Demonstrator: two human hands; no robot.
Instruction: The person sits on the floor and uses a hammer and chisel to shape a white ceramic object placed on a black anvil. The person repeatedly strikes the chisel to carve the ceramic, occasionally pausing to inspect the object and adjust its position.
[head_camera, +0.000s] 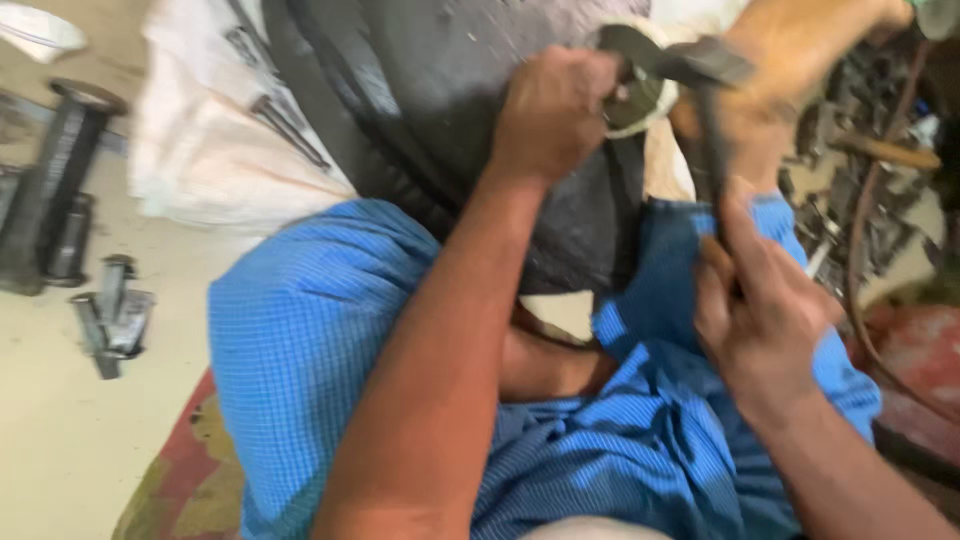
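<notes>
From the head camera, you sit on a pale, smooth floor (50, 450), dusty and cream-coloured, with a worn red-and-yellow mat (185, 475) under your left knee. A white woven sack (200, 150) lies crumpled on the floor ahead, and a few dark metal rods (290, 130) rest on it. To your far left stand dark cylindrical metal parts (55, 180), and 2 or 3 short grey bolts (110, 315) lie near them. On the right, a heap of dull metal scrap (860, 200) and a thin curved hose (860, 260) sit beside a rusty red surface (915, 360).

Your lap is covered by blue, finely checked cloth (300, 340). A large black rubber tyre (440, 110), matte and scuffed, leans against your knees.

Your left hand (550, 115) is closed in a fist on a grey-green metal ring fitting (640, 95) at the tyre's upper right edge. Your right hand (765, 310) is wrapped tight round the lower end of a dark tool handle (712, 150), which rises to a flat dark head (715, 62) just beside the ring fitting. The picture is blurred, so whether head and fitting touch cannot be told.
</notes>
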